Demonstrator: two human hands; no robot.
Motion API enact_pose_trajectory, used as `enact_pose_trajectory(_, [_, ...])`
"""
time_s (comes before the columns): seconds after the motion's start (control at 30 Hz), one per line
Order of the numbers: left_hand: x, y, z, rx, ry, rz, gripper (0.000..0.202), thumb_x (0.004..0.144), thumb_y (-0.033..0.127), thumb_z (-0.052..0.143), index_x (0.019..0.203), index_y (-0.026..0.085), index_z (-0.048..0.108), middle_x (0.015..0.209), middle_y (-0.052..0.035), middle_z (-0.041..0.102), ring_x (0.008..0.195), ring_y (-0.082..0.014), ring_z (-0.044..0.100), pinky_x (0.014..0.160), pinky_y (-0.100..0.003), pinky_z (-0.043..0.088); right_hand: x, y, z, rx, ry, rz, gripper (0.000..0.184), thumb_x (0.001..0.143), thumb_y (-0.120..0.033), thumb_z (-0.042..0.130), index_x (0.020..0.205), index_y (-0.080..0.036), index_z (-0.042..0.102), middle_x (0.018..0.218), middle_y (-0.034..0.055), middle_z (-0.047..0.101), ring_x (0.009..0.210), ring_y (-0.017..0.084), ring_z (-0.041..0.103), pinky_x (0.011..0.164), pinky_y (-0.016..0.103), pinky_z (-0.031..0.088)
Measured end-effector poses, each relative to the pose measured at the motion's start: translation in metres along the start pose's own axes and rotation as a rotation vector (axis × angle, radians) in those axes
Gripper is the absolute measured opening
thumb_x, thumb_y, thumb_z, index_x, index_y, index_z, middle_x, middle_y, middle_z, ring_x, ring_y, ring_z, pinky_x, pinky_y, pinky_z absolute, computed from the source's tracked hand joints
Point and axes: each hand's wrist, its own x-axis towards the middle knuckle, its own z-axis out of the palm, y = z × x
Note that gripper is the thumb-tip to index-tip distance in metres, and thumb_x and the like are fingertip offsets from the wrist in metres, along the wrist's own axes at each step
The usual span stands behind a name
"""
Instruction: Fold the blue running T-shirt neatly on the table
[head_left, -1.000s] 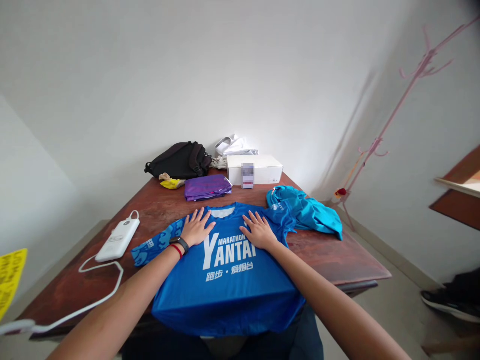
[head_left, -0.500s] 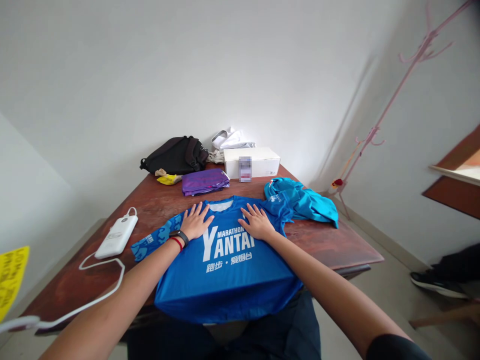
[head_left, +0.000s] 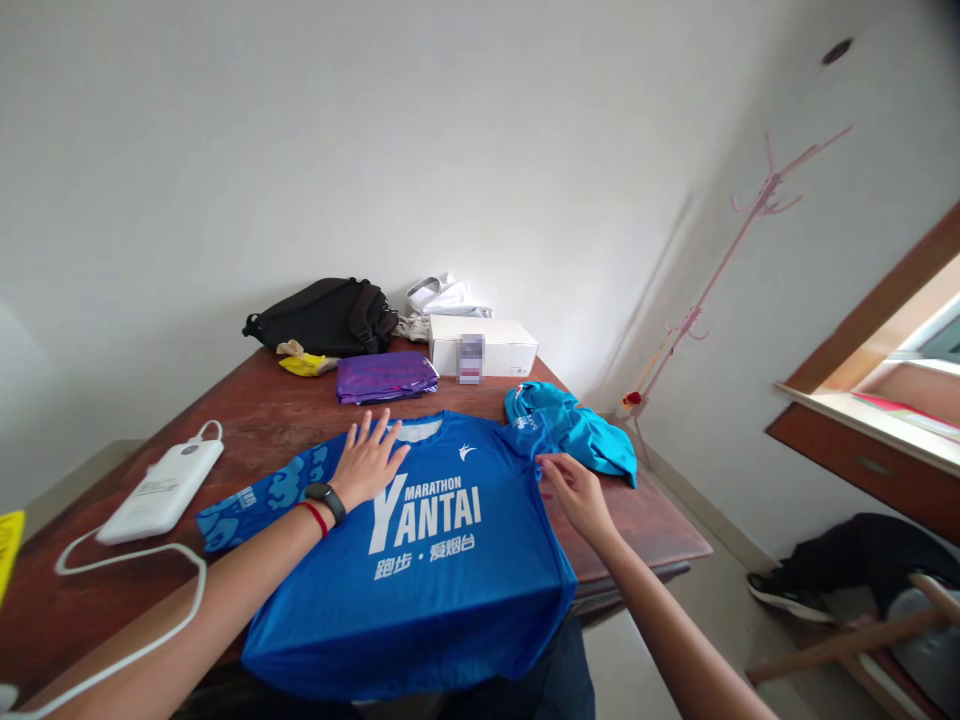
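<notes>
Far left: white power bank [head_left: 161, 490] with white cable [head_left: 203, 580], on a reddish-brown table [head_left: 247, 410]. At the back: black bag [head_left: 315, 318], yellow item [head_left: 302, 366] in front of it. Left hand [head_left: 367, 460]: open, palm down, fingers spread on the blue shirt [head_left: 420, 605] beside its collar; black wristband [head_left: 326, 498] at the wrist. Centre: the shirt, printed "MARATHON YANTAI", spread front up, hem over the table's near edge. Behind it: purple folded cloth [head_left: 386, 376], then white box [head_left: 510, 345]. Right hand [head_left: 576, 492]: fingers bent, tips at the shirt's sleeve edge; cannot tell whether they pinch it. Adjoining that sleeve: teal garment [head_left: 589, 432], crumpled. Far right: pink coat stand [head_left: 724, 265].
</notes>
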Motion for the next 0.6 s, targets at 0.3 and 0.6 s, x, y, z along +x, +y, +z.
enact_pose_trajectory(0.3, [0.047,0.16,0.011,-0.709,-0.157,0.309,0.051,0.103,0.043,0.041,0.146,0.02,0.052,0.145,-0.0054,0.06,0.127,-0.0185,0.062,0.104,-0.026,0.05,-0.036,0.04,-0.042,0.517,0.052,0.49,0.056,0.08,-0.058,0.073,0.121,-0.02,0.067,0.112,0.0135,0.077,0.087,0.026,0.077,0.073,0.035,0.061])
enact_pose_trajectory(0.6, [0.129,0.182,0.03,-0.648,-0.146,0.226,0.047,0.082,0.008,0.062,0.128,0.014,0.064,0.118,-0.0124,0.074,0.11,-0.0262,0.069,0.099,-0.035,0.052,-0.027,0.019,-0.038,0.435,-0.118,0.527,0.075,0.081,-0.057,0.073,0.147,-0.027,0.051,0.129,0.0101,0.071,0.091,0.022,0.076,0.065,0.026,0.057])
